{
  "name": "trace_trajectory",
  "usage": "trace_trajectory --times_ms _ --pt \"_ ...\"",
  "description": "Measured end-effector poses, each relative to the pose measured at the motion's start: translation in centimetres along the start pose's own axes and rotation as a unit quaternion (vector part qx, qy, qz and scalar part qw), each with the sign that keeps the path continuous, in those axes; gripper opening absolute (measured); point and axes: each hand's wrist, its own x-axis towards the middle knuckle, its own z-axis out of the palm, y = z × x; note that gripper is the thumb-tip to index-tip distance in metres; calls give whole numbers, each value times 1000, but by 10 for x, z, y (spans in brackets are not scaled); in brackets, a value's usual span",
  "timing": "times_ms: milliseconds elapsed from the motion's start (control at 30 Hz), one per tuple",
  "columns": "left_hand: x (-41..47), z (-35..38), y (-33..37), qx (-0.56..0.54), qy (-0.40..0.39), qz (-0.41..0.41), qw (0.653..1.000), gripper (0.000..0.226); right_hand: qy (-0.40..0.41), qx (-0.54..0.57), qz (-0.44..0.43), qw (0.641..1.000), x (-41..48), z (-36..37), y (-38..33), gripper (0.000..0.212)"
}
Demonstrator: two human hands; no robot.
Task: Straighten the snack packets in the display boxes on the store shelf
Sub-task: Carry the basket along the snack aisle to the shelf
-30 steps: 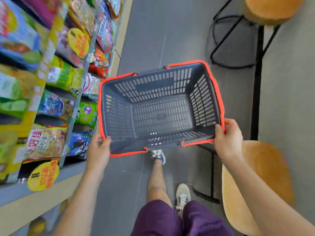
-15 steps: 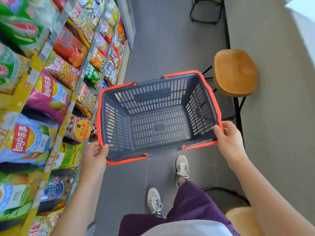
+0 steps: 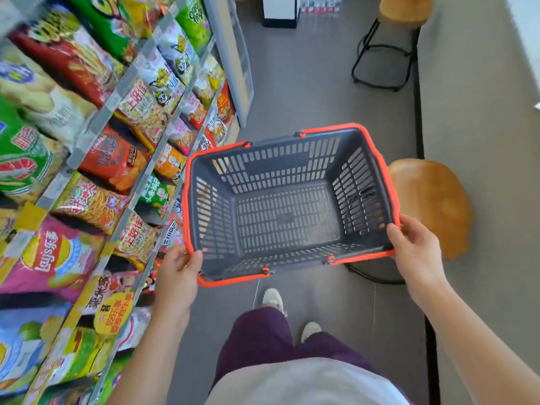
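Two-handed, grasps one orange-rimmed basket [image 3: 280, 162] by its near corners, left hand [image 3: 178, 276] and right hand [image 3: 415, 252] each curled on rim. Stands beside snack packets [image 3: 114, 162], many, shelved at left; near two stools [image 3: 429, 203].

STORE AISLE: A slatted basket [image 3: 277, 168], gripped at its near corners, fills the span between both hands. Just outside the left hand [image 3: 178, 273], snack packets [image 3: 137, 235] crowd the shelf rail [image 3: 159, 150]. Near the right hand [image 3: 415, 249], a wooden stool [image 3: 432, 200] stands beside the basket wall. Ahead of the grip, bare floor [image 3: 306, 92] lies open up to a second stool [image 3: 406, 8].
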Motion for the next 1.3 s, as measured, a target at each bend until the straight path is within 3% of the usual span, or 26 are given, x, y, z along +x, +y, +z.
trace_trajectory --times_ms 400,567,633,867,933,1067,1233,1300 --pt "193 98 113 -13 7 -39 999 11 -19 -83 -6 996 231 96 -103 9" --pt "261 127 153 5 17 -62 998 5 -21 -116 -10 993 319 133 -151 19" --pt "286 140 162 -8 23 -77 997 4 -41 -127 -22 991 354 148 -166 13" --pt "364 208 178 -12 81 -117 990 3 -140 -140 10 980 503 208 -204 22" --pt "383 233 183 -11 107 -132 985 1 -170 -169 12 971 553 228 -214 23" --pt "420 273 199 -15 154 -146 977 19 -218 -227 10 949 631 263 -240 23" --pt "465 309 209 -53 191 -223 954 7 -297 -263 -20 918 704 326 -270 34" --pt "486 321 209 -48 195 -248 948 13 -306 -292 -26 906 730 356 -273 34"
